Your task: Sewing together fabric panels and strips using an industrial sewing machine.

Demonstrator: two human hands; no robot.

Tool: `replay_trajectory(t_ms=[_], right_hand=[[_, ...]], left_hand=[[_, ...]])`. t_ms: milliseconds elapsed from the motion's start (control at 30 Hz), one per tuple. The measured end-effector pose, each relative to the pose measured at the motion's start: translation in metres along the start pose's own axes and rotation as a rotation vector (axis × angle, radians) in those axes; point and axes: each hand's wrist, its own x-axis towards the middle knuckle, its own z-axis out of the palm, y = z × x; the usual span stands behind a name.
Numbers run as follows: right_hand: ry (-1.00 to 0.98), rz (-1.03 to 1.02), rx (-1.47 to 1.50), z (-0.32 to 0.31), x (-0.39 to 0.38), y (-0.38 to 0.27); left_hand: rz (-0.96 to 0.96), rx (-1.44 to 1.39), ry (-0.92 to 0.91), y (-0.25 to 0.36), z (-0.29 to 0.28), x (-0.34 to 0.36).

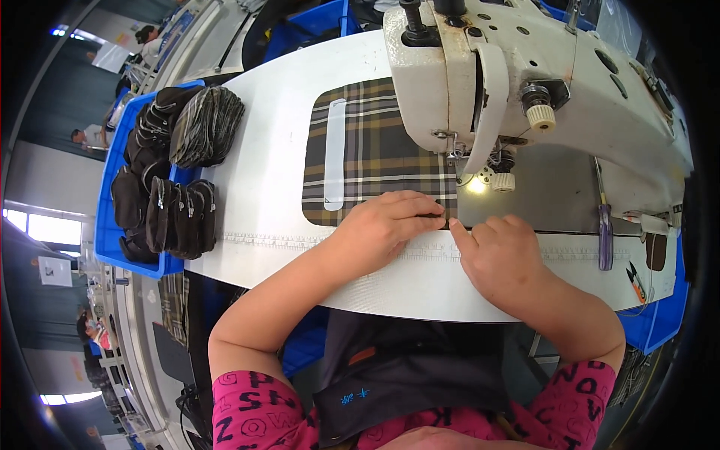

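A plaid fabric panel (379,150) in brown, black and white lies flat on the white sewing table, its right edge under the head of a sewing machine (427,82). A pale strip (335,154) runs along its left part. My left hand (390,225) rests on the panel's near right corner, fingers together and pinching its near edge. Just to the right, my right hand (499,255) is closed at the same corner, its index finger and thumb against the fabric edge. The fingertips of both hands almost meet. A small lamp (476,185) lights the spot beside the needle.
At the left, a blue bin (112,232) holds bundles of dark and plaid pieces (206,127). A purple-handled screwdriver (605,236) and orange-handled thread snips (636,283) lie at the right. A printed ruler (277,240) crosses the table's near side. Other people sit at benches far left.
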Motion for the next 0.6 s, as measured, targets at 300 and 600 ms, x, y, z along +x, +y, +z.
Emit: replay_trajectory(t_ms=[300,600], right_hand=[[-0.029,0.095,-0.037,0.008,0.01,0.012],[-0.029,0.168,-0.006,0.013,0.017,0.019]], left_hand=[[0.001,0.022,0.029,-0.02,-0.002,0.015],[-0.05,-0.002,0.041,-0.037,-0.005,0.029]])
